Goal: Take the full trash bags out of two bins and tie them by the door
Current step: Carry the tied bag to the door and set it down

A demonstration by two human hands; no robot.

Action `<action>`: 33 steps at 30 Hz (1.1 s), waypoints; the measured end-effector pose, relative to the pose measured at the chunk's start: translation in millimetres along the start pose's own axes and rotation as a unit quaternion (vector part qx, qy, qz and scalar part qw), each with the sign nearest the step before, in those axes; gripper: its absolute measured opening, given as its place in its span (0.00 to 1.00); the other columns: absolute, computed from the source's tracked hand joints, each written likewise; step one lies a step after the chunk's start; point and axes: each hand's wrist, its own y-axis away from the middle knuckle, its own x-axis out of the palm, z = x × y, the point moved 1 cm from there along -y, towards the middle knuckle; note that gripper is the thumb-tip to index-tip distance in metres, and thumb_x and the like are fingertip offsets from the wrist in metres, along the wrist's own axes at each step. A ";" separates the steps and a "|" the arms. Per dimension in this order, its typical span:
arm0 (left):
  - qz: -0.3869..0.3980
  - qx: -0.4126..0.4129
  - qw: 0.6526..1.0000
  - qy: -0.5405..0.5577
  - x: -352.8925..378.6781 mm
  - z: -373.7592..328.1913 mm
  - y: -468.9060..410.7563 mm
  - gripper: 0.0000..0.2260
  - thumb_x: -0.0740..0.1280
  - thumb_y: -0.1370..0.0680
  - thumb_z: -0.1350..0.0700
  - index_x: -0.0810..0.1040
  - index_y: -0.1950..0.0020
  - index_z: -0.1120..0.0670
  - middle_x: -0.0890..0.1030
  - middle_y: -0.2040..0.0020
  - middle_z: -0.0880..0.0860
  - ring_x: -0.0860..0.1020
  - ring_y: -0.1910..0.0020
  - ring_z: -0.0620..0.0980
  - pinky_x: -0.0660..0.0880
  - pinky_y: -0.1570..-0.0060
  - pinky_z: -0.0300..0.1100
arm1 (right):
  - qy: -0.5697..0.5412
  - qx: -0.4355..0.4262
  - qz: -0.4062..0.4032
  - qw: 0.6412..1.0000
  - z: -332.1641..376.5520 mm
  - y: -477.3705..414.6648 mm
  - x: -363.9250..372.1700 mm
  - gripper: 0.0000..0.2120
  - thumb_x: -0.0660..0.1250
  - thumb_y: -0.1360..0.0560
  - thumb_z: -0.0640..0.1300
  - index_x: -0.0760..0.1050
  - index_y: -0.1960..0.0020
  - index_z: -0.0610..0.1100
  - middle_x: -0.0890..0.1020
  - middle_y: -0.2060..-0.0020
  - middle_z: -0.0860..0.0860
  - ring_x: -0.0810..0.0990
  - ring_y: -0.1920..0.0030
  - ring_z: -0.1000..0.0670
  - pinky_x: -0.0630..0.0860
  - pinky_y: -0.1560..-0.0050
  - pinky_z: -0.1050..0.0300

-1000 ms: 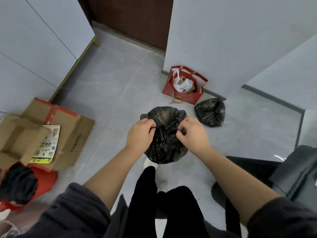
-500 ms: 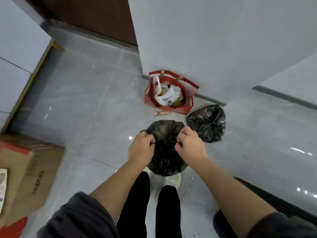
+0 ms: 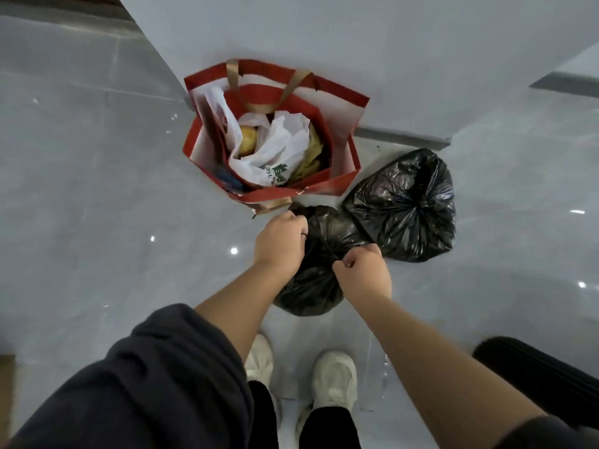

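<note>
Both hands close on the neck of a black trash bag (image 3: 319,280): the left hand (image 3: 280,244) grips the gathered plastic at its far side with its fingers curled, and the right hand (image 3: 363,270) pinches the plastic on the near side. Whether the bag touches the floor cannot be told.

Grey glossy floor tiles (image 3: 97,222) spread below, meeting a pale wall (image 3: 389,43). A red paper carrier bag (image 3: 337,186) stands open against that wall, with a white plastic bag (image 3: 278,147) and yellowish scraps inside. Just right of it sits a second black trash bag (image 3: 402,205), crinkled, shiny, its top drawn into a tight pucker. The held bag is rounded, full, glossy and creased, just in front of the carrier and beside the second bag. Two pale shoes (image 3: 334,377) stand below it.
</note>
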 end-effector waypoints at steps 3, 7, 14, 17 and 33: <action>-0.006 0.043 0.998 -0.045 22.4 -8.5 -32.2 0.05 0.62 0.23 0.60 0.76 0.51 0.53 0.76 0.50 0.52 0.74 0.51 0.53 0.67 0.63 0.45 | -0.079 0.074 0.002 0.994 -11.1 -27.6 21.5 0.07 0.65 0.28 0.45 0.74 0.64 0.45 0.76 0.49 0.45 0.72 0.62 0.48 0.68 0.58 0.58; 0.030 0.041 0.999 -0.006 48.2 1.1 -50.9 0.09 0.62 0.22 0.59 0.76 0.43 0.53 0.77 0.43 0.51 0.75 0.45 0.53 0.72 0.57 0.46 | -0.147 0.128 0.016 0.981 -18.8 -54.8 42.7 0.07 0.64 0.28 0.43 0.74 0.64 0.45 0.81 0.53 0.42 0.76 0.57 0.46 0.67 0.58 0.60; 0.033 0.041 0.995 -0.085 66.5 58.3 5.9 0.37 0.70 0.28 0.51 0.54 0.24 0.50 0.54 0.23 0.56 0.56 0.25 0.59 0.67 0.34 0.54 | 0.013 -0.057 -0.087 0.994 -29.6 -44.7 42.3 0.22 0.72 0.32 0.50 0.68 0.42 0.47 0.70 0.43 0.48 0.73 0.46 0.44 0.75 0.57 0.49; 0.061 0.045 0.986 -0.147 77.5 66.9 12.5 0.47 0.72 0.31 0.44 0.44 0.23 0.48 0.46 0.22 0.59 0.52 0.25 0.63 0.64 0.31 0.57 | 0.198 -0.209 -0.041 0.957 -32.1 -43.1 44.0 0.47 0.76 0.36 0.53 0.52 0.26 0.55 0.57 0.26 0.46 0.59 0.28 0.39 0.72 0.39 0.37; 0.166 0.003 0.969 -0.182 82.3 72.5 5.7 0.50 0.72 0.29 0.46 0.35 0.24 0.46 0.33 0.23 0.56 0.41 0.24 0.63 0.55 0.29 0.62 | 0.457 -0.234 0.054 0.856 -10.2 -60.3 57.5 0.59 0.69 0.36 0.69 0.23 0.30 0.60 0.28 0.27 0.45 0.38 0.26 0.33 0.59 0.33 0.29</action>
